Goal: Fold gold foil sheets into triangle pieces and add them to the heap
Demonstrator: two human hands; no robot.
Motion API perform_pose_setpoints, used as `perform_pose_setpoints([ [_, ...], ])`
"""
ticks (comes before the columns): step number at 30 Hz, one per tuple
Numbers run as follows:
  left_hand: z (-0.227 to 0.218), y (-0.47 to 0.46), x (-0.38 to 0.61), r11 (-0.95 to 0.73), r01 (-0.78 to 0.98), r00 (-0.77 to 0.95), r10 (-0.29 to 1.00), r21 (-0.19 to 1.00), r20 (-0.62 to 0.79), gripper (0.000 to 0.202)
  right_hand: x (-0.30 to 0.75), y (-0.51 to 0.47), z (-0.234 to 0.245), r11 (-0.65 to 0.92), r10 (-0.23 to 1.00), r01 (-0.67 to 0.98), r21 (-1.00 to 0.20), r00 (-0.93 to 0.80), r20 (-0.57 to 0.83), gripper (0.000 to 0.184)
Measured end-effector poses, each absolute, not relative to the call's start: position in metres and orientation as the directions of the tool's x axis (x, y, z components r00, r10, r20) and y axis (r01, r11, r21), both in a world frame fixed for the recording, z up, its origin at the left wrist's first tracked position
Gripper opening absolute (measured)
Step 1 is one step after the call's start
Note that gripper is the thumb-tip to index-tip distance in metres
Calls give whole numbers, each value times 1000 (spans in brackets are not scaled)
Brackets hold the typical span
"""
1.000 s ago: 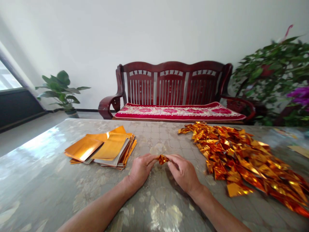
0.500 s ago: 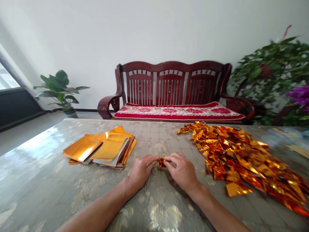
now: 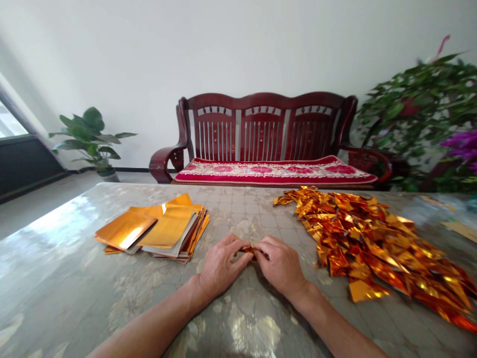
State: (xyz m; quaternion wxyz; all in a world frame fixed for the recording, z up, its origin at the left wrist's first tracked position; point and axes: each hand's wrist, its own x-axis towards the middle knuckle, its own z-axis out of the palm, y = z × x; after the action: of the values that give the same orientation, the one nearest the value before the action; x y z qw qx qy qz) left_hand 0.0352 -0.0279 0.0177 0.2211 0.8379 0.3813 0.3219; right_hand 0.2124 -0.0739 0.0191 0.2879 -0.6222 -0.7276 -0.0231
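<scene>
Between my two hands is a small piece of folded gold foil paper (image 3: pixel 250 250), mostly covered by fingers. My left hand (image 3: pixel 222 259) pinches its left side with thumb and forefinger. My right hand (image 3: pixel 280 262) grips the right side, fingers closed. Both hands are just above the table near its middle. To the left lies a loose stack of flat gold foil sheets (image 3: pixel 169 226), some showing grey backs. A large heap of folded gold foil pieces (image 3: pixel 372 238) spreads over the right of the table.
The table (image 3: pixel 74 283) has a glossy patterned cover. Behind it stands a dark red wooden bench (image 3: pixel 263 136) with a red floral seat cover (image 3: pixel 261 171). A potted plant (image 3: pixel 91 136) is at the left; leafy plants (image 3: pixel 421 104) and clear plastic (image 3: pixel 428 209) are at the right.
My left thumb and fingers have shifted right over the foil piece, covering more of it. My right hand has barely moved. The stack and the heap stay as they were.
</scene>
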Motion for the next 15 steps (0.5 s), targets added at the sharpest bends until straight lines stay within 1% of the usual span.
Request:
perform_pose_setpoints([
  [3, 19, -27, 39, -594, 506, 491, 794, 625, 358, 15, 208, -76, 20, 239, 876, 934, -264, -91, 473, 21],
  [6, 17, -24, 40, -583, 522, 492, 802, 622, 339, 17, 205, -76, 19, 261, 870, 928, -267, -106, 481, 20],
  [10, 15, -23, 39, -579, 535, 495, 805, 615, 327, 17, 206, -75, 16, 283, 865, 902, -325, -94, 492, 20],
  [15, 15, -23, 39, -601, 520, 502, 790, 607, 352, 14, 206, -74, 15, 279, 842, 866, -415, -13, 539, 13],
])
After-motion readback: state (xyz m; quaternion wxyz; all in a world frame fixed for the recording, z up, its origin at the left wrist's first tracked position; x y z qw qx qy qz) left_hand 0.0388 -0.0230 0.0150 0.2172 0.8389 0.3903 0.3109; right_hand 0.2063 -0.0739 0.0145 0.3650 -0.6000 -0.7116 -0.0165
